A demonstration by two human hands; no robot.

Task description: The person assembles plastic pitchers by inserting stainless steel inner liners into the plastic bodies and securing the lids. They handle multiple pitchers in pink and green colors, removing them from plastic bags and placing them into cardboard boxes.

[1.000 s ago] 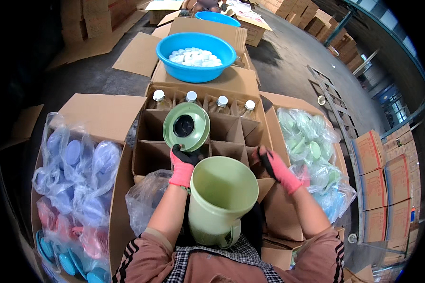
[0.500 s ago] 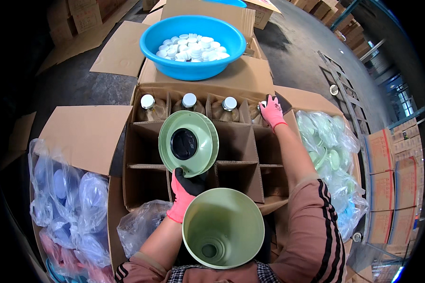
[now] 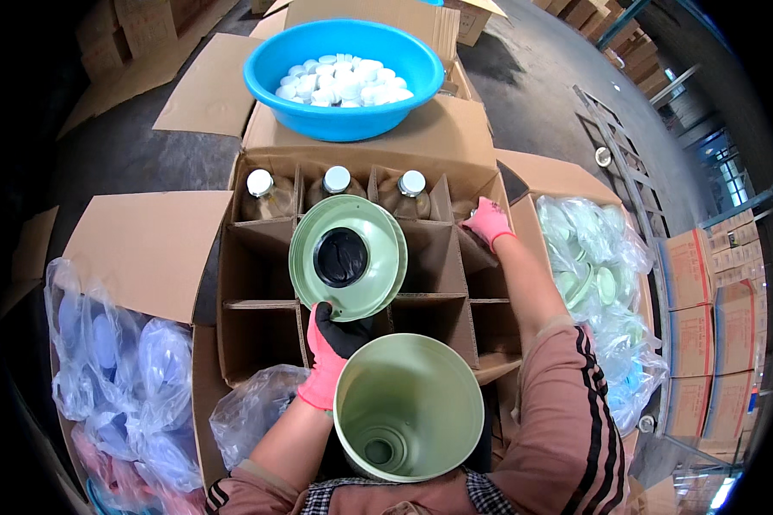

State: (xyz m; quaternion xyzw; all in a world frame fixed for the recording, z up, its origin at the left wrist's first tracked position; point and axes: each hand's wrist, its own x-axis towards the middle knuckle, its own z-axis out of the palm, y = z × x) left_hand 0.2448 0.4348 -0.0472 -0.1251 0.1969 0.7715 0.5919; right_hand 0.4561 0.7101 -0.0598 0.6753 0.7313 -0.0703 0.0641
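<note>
My left hand, in a pink glove with black palm, is closed on the edge of a round pale-green plastic base with a black disc at its centre. Below it, an open pale-green cylindrical shell leans against my body, its mouth facing up and a round hole at its bottom. My gloved right hand reaches into the far right compartment, its fingers closed around the top of a glass bottle mostly hidden by hand and cardboard. Three glass bottles with white caps stand along the same row.
The bottles stand in a divided cardboard box. Beyond it sits a blue basin of white caps. Boxes of bagged purple parts and bagged green parts flank it. A clear plastic bag lies by my left forearm.
My right hand has moved down and a little nearer at the far right compartment. The green base in my left hand has shifted slightly right relative to the box, and the view has moved slightly.
</note>
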